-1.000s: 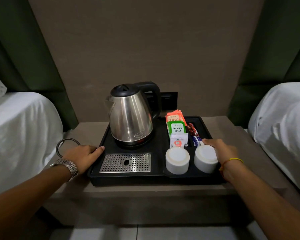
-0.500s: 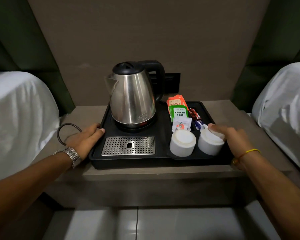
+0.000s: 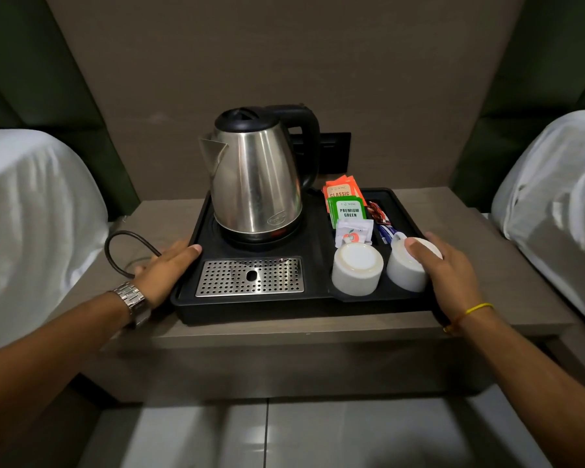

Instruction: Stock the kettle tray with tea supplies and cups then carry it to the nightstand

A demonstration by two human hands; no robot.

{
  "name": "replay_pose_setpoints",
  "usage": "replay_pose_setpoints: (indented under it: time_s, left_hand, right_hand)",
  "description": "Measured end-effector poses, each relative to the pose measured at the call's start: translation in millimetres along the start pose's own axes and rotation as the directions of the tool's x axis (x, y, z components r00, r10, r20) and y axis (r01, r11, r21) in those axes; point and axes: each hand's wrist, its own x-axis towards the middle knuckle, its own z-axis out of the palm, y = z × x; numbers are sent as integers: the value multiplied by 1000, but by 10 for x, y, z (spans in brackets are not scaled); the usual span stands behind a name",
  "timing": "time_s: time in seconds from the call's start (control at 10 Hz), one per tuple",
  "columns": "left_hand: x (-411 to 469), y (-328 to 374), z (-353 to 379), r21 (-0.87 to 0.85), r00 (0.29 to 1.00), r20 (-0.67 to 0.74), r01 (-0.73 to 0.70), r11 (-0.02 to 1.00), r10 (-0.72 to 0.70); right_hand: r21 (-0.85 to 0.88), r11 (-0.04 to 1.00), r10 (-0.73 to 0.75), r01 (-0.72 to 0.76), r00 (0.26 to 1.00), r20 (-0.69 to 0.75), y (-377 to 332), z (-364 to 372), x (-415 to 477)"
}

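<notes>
Black tray (image 3: 318, 304) set on the nightstand (image 3: 507, 265), held at both sides.

A steel kettle (image 3: 255, 184) is carried far left, tea packets (image 3: 347, 206) far right, two upturned cups (image 3: 356, 270) near right. The left hand (image 3: 164, 273) is pressed flat against the left rim; the right hand (image 3: 444, 276) is wrapped on the right cup (image 3: 406, 270).

1 kettle (image 3: 255, 177), 2 cups (image 3: 357, 270), 1 tray (image 3: 250, 307).

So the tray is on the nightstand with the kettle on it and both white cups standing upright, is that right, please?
Not quite: the head view shows both cups upside down, bases up. The tray does sit on the nightstand, with the kettle on it.
</notes>
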Motion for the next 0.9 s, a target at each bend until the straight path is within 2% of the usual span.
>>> replay_pose_setpoints:
  time_s: [0.1, 0.2, 0.3, 0.4, 0.6, 0.7, 0.8, 0.9]
  left_hand:
    - [27, 20, 23, -229, 998, 58, 12, 973, 2]
    - [102, 37, 42, -297, 996, 88, 17, 955, 10]
    - [128, 0, 39, -249, 997, 69, -5, 969, 23]
    - [157, -69, 39, -47, 999, 52, -13, 999, 16]
    - [105, 67, 35, 199, 1000, -18, 0, 980, 4]
    - [84, 154, -104, 231, 999, 41, 0, 973, -10]
    - [-215, 581, -439, 200, 990, 131, -68, 977, 42]
    - [-484, 978, -778, 196, 990, 107, -107, 975, 87]
  right_hand:
    - [-43, 998, -55, 53, 998, -29, 61, 5, -4]
    - [-80, 994, -74, 67, 994, -78, 127, 19, 6]
    - [-134, 988, -85, 71, 992, -95, 158, 29, -32]
    - [-181, 983, -59, 36, 991, -124, 165, 41, -44]
    - [-173, 982, 60, -81, 991, -120, 1, 87, -123]
    - [-127, 978, 153, -165, 983, -102, -237, 62, -186]
    - [-209, 936, 253, -284, 954, -163, -791, -94, -327]
    - [-270, 916, 277, -298, 954, -113, -1294, -187, -502]
